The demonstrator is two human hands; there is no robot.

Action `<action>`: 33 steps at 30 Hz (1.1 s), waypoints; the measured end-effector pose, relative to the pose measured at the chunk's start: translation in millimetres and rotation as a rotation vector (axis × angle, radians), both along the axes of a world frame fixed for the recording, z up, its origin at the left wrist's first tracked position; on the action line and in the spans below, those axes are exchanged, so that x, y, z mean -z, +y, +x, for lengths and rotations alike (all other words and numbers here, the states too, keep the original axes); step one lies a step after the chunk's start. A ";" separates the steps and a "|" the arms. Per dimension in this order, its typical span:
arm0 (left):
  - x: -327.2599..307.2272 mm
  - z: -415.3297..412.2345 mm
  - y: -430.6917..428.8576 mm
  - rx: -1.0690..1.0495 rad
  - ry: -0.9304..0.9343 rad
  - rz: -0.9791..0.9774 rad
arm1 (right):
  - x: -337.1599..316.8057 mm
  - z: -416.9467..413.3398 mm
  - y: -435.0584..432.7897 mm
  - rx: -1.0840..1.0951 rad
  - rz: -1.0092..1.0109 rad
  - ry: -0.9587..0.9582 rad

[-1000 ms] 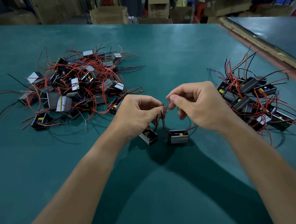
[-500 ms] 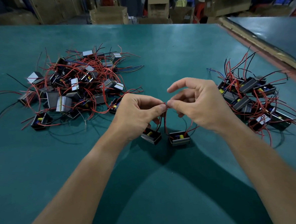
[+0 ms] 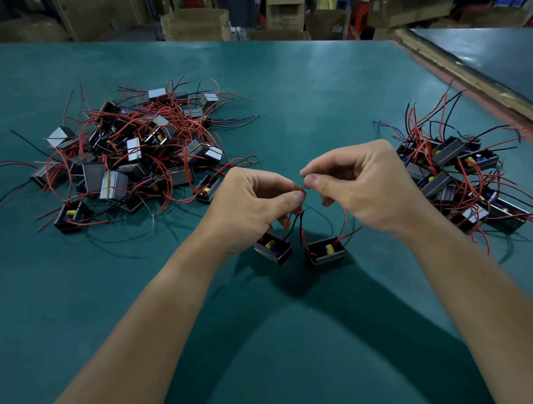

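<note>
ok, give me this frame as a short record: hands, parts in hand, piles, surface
left hand: pinches red wire ends
right hand: pinches the same red wire ends
left module: small black box, yellow part inside, below left hand
right module: same type, beside it, not touching
left pile: large tangle of modules, red and black leads
right pile: smaller tangle of modules
surface: green table
background: cardboard boxes

Sitting side by side on the table: left module and right module. Lying at ten o'clock, the large pile; at two o'clock, the smaller pile.
</note>
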State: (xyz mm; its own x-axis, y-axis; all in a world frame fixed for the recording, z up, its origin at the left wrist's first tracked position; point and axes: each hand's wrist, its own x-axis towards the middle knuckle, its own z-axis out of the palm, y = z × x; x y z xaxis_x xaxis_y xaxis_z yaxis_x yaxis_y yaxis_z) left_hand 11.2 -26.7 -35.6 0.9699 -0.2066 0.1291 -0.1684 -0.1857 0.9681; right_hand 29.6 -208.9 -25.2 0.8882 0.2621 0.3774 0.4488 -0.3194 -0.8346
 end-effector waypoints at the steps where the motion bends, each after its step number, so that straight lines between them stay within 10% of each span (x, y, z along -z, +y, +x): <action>1: -0.2 -0.4 0.1 0.009 0.001 0.002 | -0.3 -0.5 -0.1 -0.011 -0.015 -0.005; 33: -1.8 -2.2 3.0 0.074 -0.003 0.116 | -5.0 -5.0 -4.9 -0.012 -0.344 -0.024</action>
State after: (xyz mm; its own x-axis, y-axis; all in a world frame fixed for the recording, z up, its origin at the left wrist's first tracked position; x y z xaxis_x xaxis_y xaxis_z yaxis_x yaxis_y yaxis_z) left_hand 9.0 -23.7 -33.7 0.9511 -0.2914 0.1026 -0.1883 -0.2836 0.9403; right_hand 24.6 -213.8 -20.2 0.8764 0.3880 0.2854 0.4721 -0.5747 -0.6684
